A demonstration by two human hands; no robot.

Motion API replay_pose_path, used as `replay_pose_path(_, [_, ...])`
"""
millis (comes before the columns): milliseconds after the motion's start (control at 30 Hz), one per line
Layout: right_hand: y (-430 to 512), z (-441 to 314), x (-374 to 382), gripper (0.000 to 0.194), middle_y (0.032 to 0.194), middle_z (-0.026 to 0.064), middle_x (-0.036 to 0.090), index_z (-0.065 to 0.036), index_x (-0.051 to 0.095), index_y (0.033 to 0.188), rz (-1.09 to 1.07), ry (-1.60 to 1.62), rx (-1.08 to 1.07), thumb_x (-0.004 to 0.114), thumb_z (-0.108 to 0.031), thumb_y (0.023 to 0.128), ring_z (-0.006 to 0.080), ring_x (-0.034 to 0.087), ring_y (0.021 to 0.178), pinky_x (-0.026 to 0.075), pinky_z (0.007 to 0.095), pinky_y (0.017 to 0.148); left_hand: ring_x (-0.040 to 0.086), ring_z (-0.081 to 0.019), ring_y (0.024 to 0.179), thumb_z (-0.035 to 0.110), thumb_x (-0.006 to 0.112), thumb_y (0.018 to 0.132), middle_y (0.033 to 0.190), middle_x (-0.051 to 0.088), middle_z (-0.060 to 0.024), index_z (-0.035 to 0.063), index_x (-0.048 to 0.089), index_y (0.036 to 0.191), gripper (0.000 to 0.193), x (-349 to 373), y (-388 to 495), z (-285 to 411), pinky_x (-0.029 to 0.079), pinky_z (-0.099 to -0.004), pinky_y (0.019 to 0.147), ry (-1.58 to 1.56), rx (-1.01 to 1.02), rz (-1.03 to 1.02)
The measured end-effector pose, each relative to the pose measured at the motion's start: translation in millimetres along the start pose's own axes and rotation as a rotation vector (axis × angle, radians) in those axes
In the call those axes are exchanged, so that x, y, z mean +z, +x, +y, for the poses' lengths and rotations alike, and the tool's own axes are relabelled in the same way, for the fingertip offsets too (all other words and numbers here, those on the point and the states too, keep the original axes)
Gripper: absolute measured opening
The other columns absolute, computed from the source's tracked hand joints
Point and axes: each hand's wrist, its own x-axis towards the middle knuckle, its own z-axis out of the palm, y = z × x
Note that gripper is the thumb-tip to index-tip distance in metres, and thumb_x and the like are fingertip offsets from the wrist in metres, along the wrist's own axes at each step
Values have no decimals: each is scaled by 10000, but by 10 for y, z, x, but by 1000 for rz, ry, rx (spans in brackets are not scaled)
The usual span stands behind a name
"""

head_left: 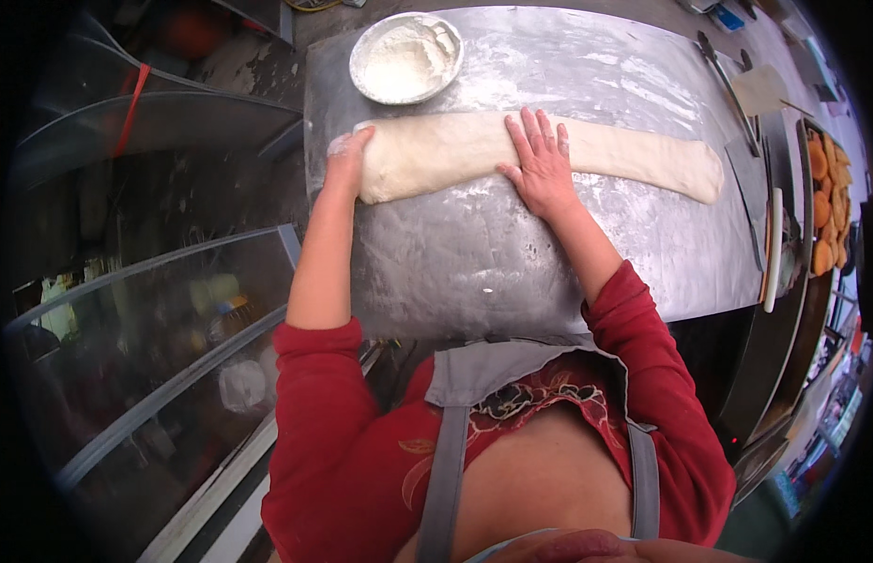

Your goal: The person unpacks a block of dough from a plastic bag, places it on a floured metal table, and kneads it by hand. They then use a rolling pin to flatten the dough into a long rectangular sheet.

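Note:
A long, flattened strip of pale dough (443,151) lies crosswise on the floured metal worktable (465,267); its left part is wider than its right. At the dough's left end, my left hand (346,158) rests against the edge, the thumb on top and the other fingers hard to make out. My right hand (542,158) lies flat on the middle of the strip, fingers spread and dusted with flour. Beyond the dough, near the table's far left corner, stands a metal bowl of white flour (406,60).
Metal tongs (729,91), a flat metal blade (748,193) and a white-handled tool (774,250) lie along the table's right side. Farther right is a tray (806,204) of golden fried pieces (827,200). Framed clear panels (155,331) stand left of the table.

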Motion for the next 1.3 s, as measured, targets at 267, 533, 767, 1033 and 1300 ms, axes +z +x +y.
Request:
replay_pose_path(267, [-49, 82, 37, 692, 1510, 120, 214, -203, 263, 1457, -9, 33, 11, 496, -494, 873, 322, 152, 1405, 82, 526, 1134, 589, -347, 883, 346, 580, 895, 959, 614, -233, -58, 584, 941, 407, -46, -68, 25, 459, -402, 800, 693, 585, 211])
replay_pose_path(533, [-72, 197, -138, 648, 1511, 128, 209, -177, 280, 1449, -88, 167, -77, 464, -470, 900, 330, 146, 1406, 89, 515, 1140, 585, -324, 905, 281, 580, 876, 989, 620, -224, -90, 554, 1090, 430, -536, 334, -193, 443, -374, 850, 609, 457, 271])
replay_pose_path(767, [-592, 1429, -646, 653, 1500, 139, 237, -96, 321, 1423, 204, -110, 526, 517, -417, 889, 321, 176, 1400, 104, 497, 1141, 397, -373, 1249, 178, 532, 866, 1313, 467, -230, -64, 469, 1265, 471, 701, -604, -22, 278, -437, 1065, 837, 916, 156])
replay_pose_path(1033, [-898, 2250, -975, 682, 1495, 170, 242, -36, 329, 1405, 218, -211, 505, 443, -485, 905, 307, 184, 1400, 87, 472, 1141, 246, -375, 1370, 197, 450, 916, 1448, 332, -200, -17, 333, 1397, 539, 2526, -991, 76, 146, -477, 1121, 910, 1129, -432])
replay_pose_path(1300, [-1241, 2690, -951, 714, 1495, 180, 227, -38, 308, 1413, 231, 40, 483, 471, -498, 893, 348, 182, 1391, 120, 502, 1132, 120, -350, 1413, 247, 454, 914, 1528, 147, -169, 25, 219, 1450, 626, 3425, -1132, 50, 79, -522, 1122, 1229, 1146, -488])
